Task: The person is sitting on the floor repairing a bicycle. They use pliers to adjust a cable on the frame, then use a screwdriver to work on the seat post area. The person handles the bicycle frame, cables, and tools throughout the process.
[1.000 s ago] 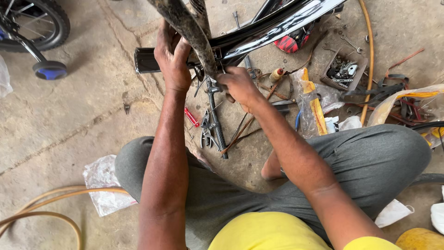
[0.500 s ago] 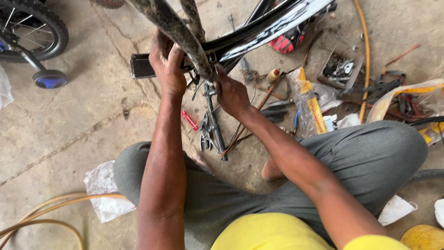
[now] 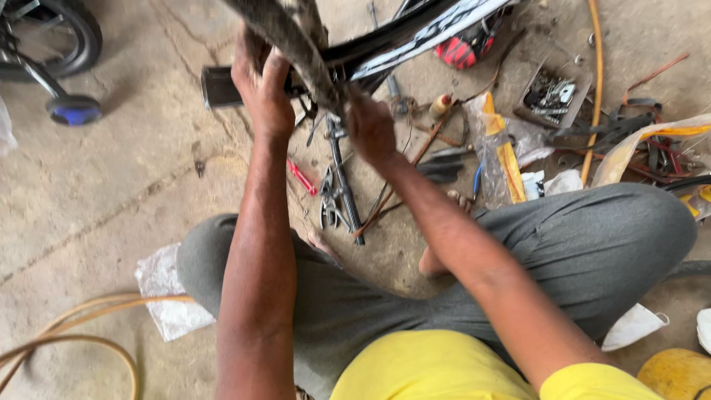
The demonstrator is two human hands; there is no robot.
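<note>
Both hands are up at the top of my view, working on the worn bicycle tyre that is slanting down across the frame. I am closing my left hand around the tyre's outer side, fingers wrapped over it, while my right hand is pressing in at the lower end, where the tyre is meeting the dark glossy mudguard; I cannot tell whether the right fingers are gripping anything or only pushing. I am judging the job as mid-way: the tyre is sitting partly against the frame, both hands are needed on it, and nothing is looking seated or finished. Tools are lying unused on the concrete floor between my knees, with pliers, a red-handled tool and a yellow-wrapped packet, and a tray of small metal parts further off. Set against the picture from a second ago, my left hand is sitting slightly higher and tighter on the tyre, my right hand is moving up from beside the tools toward the tyre's lower end, and the small blue-wheeled bicycle is sliding toward the upper left corner as my head is tilting.
</note>
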